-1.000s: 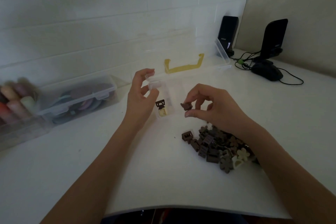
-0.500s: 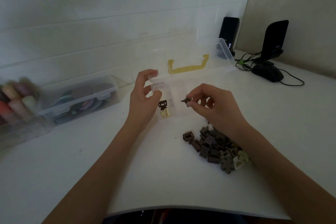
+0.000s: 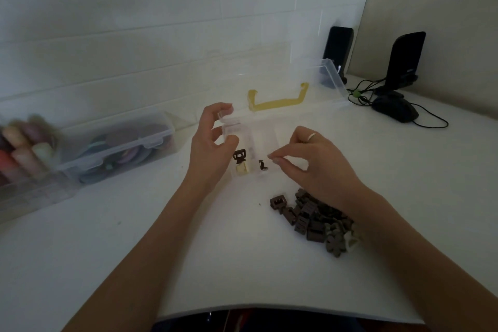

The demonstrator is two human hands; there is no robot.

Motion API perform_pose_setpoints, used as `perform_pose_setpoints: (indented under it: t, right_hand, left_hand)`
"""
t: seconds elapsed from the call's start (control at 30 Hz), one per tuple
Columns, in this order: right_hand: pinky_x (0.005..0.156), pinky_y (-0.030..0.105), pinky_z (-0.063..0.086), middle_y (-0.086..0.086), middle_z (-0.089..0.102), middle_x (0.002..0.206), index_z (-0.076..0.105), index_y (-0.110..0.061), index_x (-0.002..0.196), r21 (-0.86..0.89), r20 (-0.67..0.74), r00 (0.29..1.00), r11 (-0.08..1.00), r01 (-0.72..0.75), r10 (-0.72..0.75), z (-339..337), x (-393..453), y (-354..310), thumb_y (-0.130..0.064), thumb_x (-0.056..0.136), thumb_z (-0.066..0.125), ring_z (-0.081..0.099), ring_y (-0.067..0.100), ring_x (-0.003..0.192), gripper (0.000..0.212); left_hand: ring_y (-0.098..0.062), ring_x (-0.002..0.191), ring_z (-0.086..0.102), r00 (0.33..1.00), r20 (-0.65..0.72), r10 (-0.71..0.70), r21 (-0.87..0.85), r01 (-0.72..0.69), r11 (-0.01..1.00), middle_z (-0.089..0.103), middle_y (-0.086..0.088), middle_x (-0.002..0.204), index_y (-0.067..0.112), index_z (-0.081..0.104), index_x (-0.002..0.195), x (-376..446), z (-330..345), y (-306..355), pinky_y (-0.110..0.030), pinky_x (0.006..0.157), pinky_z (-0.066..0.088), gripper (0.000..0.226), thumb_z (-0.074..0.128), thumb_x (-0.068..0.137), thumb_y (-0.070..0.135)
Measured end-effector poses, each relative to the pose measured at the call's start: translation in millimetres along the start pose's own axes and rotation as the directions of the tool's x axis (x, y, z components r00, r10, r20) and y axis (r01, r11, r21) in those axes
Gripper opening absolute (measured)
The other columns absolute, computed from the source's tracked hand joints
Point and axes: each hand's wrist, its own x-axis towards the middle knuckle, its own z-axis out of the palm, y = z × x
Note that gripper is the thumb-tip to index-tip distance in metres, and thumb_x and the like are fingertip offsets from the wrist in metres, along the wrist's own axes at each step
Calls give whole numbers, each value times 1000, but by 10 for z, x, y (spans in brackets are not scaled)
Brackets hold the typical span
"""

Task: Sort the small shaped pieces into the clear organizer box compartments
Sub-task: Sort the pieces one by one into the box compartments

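Note:
The clear organizer box [image 3: 285,131] lies open on the white table, its lid with a yellow handle [image 3: 277,101] tilted back. My left hand [image 3: 213,145] grips the box's near-left corner. The leftmost compartment holds a dark brown piece [image 3: 239,156] and a cream piece [image 3: 242,169]. A small brown piece [image 3: 262,165] sits in the compartment beside it. My right hand [image 3: 307,162] hovers just right of that piece, thumb and forefinger slightly apart and holding nothing. A pile of brown pieces [image 3: 312,218] with a few cream ones lies under my right wrist.
A shut clear container [image 3: 121,143] of round coloured items stands at the left, with blurred coloured cylinders [image 3: 18,148] beyond it. Two black speakers [image 3: 404,59], a black mouse [image 3: 394,109] and cables occupy the back right corner. The table's front edge [image 3: 269,307] runs close to me.
My right hand carried a small brown piece leftward over the box and let it go; the piece now sits in the second compartment. My left hand stayed on the box corner.

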Motion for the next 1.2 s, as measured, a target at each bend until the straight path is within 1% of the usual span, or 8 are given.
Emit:
perform_pose_setpoints:
  t: [0.1, 0.17, 0.33, 0.5, 0.73, 1.0, 1.1, 1.2]
  right_hand:
    - [51, 18, 34, -5, 49, 56, 74, -24, 81, 286, 164, 986, 956, -70, 23, -189, 14, -9, -30, 79, 71, 39, 9, 49, 7]
    - [47, 21, 30, -6, 44, 46, 74, -26, 81, 337, 350, 937, 933, -128, 2, -240, -2, 5, -34, 75, 73, 33, 8, 42, 9]
    - [48, 19, 28, -7, 44, 42, 72, -37, 98, 48, 514, 855, 993, -105, 65, -150, -15, 19, -53, 73, 68, 42, 8, 43, 30]
    - [48, 22, 30, -7, 42, 44, 74, -32, 86, -2, 544, 837, 998, -69, 59, -148, -17, -4, -48, 78, 65, 45, 5, 47, 20]
    - [47, 16, 33, -13, 54, 53, 73, -30, 77, 162, 362, 932, 983, -86, 22, -144, 3, -49, -37, 77, 71, 47, 7, 49, 7]
    - [55, 5, 41, -13, 69, 73, 73, -21, 84, 349, -81, 991, 935, -70, 105, -81, 39, -140, -17, 78, 73, 63, 7, 70, 7]
    - [59, 6, 41, -9, 71, 74, 72, -19, 84, 264, -119, 990, 964, -42, 76, -48, 149, -221, -17, 79, 71, 63, 5, 72, 5]
    - [60, 24, 47, -5, 68, 78, 67, -19, 85, -69, -8, 1000, 998, -11, 10, 9, 291, -331, -22, 84, 63, 61, 11, 72, 5]
  left_hand:
    - [-8, 98, 63, 997, -42, -69, -58, 67, 996, 59, 16, 118, 31, 52, 115, 48, -46, -50, -47, 92, 53, 49, 49, 74, 4]
    - [-2, 89, 64, 990, -48, -134, -139, 127, 982, 59, 12, 119, 29, 53, 116, 83, -73, -81, -47, 92, 52, 51, 50, 78, -6]
    - [-16, 109, 58, 969, 19, -245, -267, 240, 933, 54, 8, 126, 41, 56, 112, 116, -132, -157, -37, 82, 51, 62, 54, 64, 0]
    - [-30, 128, 48, 962, 76, -261, -344, 271, 899, 51, 10, 128, 44, 55, 113, 140, -162, -240, -38, 84, 49, 68, 57, 63, -2]
    - [-28, 119, 57, 937, 169, -306, -346, 347, 872, 54, -2, 131, 39, 47, 130, 149, -136, -225, -44, 94, 50, 80, 63, 62, -1]
    - [-20, 91, 69, 943, 219, -251, -312, 311, 898, 75, -2, 91, 36, 46, 127, 74, -16, -123, -38, 85, 53, 64, 75, 71, 21]
    - [-15, 90, 67, 944, 237, -228, -279, 291, 915, 75, 5, 87, 36, 43, 129, 37, 19, -118, -32, 82, 54, 55, 64, 79, 28]
    - [-10, 96, 67, 943, 258, -211, -221, 270, 937, 74, 12, 90, 36, 39, 134, 25, -1, -114, -35, 89, 52, 48, 55, 89, 30]
